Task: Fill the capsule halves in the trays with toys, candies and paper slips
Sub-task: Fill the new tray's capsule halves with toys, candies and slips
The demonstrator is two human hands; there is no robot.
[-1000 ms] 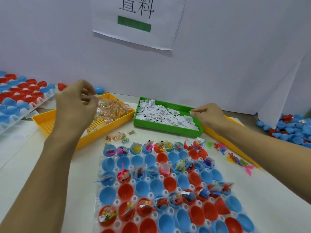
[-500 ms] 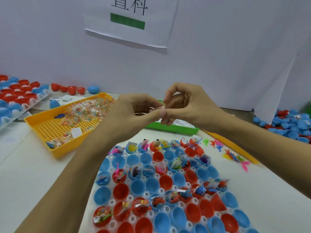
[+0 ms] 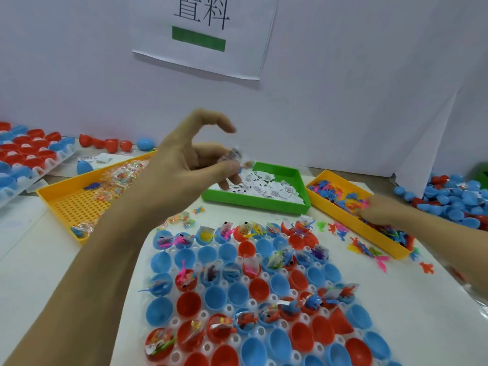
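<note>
Paper slip (image 3: 233, 155), pinched in the left hand (image 3: 184, 165), could slip free while the blurred right hand (image 3: 380, 211), grip unclear, rummages toys (image 3: 340, 196).

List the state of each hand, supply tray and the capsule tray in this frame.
left hand: raised, pinching paper slips
right hand: reaching into the toy tray, blurred
green tray: holds loose slips
candy tray: partly filled
capsule tray: some halves filled, many empty
</note>
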